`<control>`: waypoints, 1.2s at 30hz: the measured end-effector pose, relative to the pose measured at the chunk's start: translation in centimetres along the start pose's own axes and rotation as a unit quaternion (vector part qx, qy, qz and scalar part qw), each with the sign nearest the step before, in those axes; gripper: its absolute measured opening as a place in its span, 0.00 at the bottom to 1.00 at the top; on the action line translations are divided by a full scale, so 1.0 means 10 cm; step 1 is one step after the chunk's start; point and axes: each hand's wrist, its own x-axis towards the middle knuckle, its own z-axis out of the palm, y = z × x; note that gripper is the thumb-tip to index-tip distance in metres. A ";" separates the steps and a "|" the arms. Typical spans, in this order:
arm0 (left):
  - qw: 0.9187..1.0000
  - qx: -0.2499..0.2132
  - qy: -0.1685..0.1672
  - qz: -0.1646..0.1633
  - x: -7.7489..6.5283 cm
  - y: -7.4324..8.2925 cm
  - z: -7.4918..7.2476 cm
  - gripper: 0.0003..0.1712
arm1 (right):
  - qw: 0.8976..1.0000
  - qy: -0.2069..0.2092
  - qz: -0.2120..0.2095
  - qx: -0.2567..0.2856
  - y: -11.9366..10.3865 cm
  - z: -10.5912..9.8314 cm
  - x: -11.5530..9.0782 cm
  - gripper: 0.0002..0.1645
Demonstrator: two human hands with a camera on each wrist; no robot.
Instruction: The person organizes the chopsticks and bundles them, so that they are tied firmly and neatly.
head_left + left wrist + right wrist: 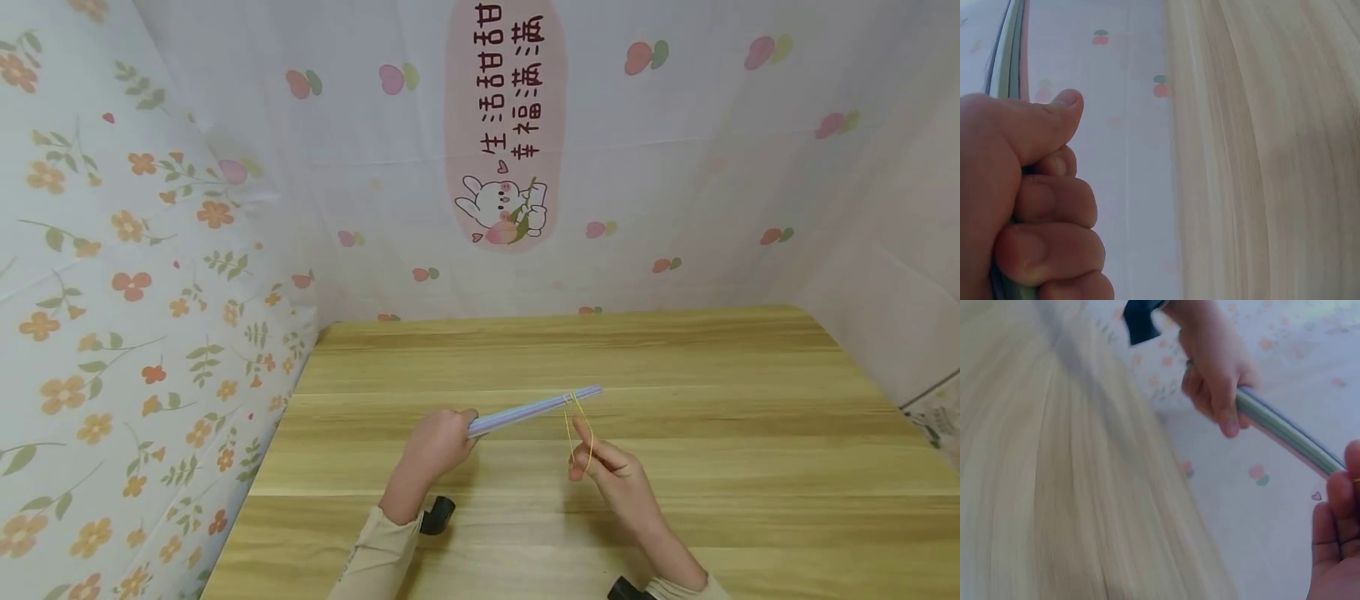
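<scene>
My left hand grips one end of a slim bundle of pastel straws and holds it raised above the table, its far end pointing right. In the left wrist view the fingers of the left hand are curled round the straws, thumb on top. A yellow rubber band is wound about the bundle near its far end. From there its loop hangs stretched down to my right hand, whose bent fingers hold it. The right wrist view catches the right hand only at its edge.
Below is a wooden table. A printed cloth with a rabbit picture hangs behind it, and a flowered cloth hangs on the left. Black wrist mounts sit at both cuffs.
</scene>
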 end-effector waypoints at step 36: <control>0.998 0.043 -0.047 0.009 0.03 0.10 -0.05 0.09 | 0.936 0.279 0.201 -0.075 -0.12 0.11 0.15 0.18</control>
